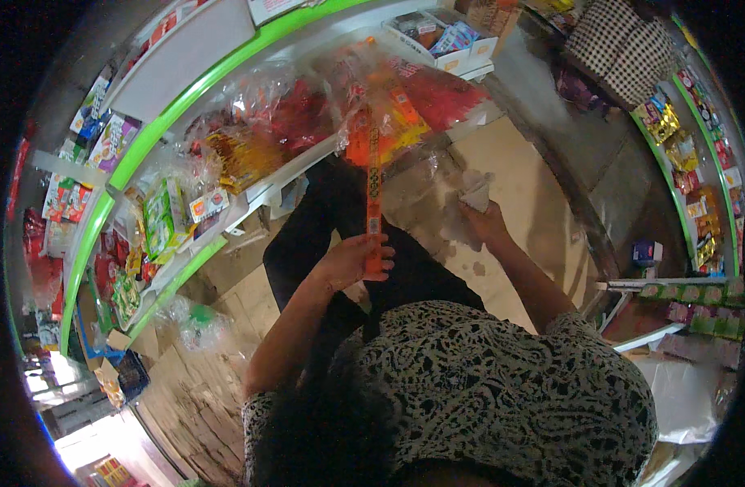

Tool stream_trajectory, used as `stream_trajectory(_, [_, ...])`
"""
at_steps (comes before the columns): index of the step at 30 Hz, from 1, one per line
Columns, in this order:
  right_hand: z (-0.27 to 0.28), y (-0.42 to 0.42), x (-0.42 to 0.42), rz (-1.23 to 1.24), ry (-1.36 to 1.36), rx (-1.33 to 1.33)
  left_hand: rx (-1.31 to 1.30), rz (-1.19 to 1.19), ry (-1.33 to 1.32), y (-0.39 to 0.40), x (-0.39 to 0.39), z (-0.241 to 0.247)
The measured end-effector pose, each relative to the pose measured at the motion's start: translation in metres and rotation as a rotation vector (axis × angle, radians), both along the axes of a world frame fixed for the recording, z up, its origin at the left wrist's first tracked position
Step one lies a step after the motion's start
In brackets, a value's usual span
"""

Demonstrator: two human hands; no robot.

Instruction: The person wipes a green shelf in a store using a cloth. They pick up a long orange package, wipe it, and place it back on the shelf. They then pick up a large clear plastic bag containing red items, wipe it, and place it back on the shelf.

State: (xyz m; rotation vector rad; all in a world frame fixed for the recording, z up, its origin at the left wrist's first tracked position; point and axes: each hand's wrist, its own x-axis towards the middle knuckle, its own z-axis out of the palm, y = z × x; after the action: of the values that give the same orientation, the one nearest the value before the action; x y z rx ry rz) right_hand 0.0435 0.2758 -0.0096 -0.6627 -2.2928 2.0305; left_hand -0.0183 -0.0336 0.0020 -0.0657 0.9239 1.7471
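Observation:
My left hand (355, 260) is closed around the near end of a long, narrow orange packet strip (374, 176) with dark printing. The strip points away from me over my dark trousers, its far end against orange and red plastic packets (363, 137). Off to the right, my right hand (483, 220) grips a crumpled pale cloth (475, 193), held above the tan floor. Clear plastic wrapping (269, 91) and yellow-brown packets (244, 158) lie on the low shelf just beyond my left hand.
Green-edged shelves (184, 91) with snack packets curve along the left. A white carton (464, 52) of packets stands at the far end. Another person in a checked garment (628, 49) is at upper right, beside more stocked shelves (683, 176). A plastic bag (196, 322) lies on the floor.

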Motion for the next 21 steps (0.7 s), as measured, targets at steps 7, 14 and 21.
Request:
stream_trajectory(7, [0.002, -0.007, -0.016, -0.008, 0.019, -0.053, -0.281, -0.076, 0.160, 0.045, -0.071, 0.005])
stream_trajectory(14, [0.013, 0.002, -0.037, 0.037, 0.146, 0.038, 0.184, 0.299, 0.166, 0.089, -0.130, -0.039])
stream_trajectory(21, [0.033, 0.009, -0.159, 0.215, 0.008, 0.201, -0.092, -0.062, 0.058, 0.018, 0.028, -0.061])
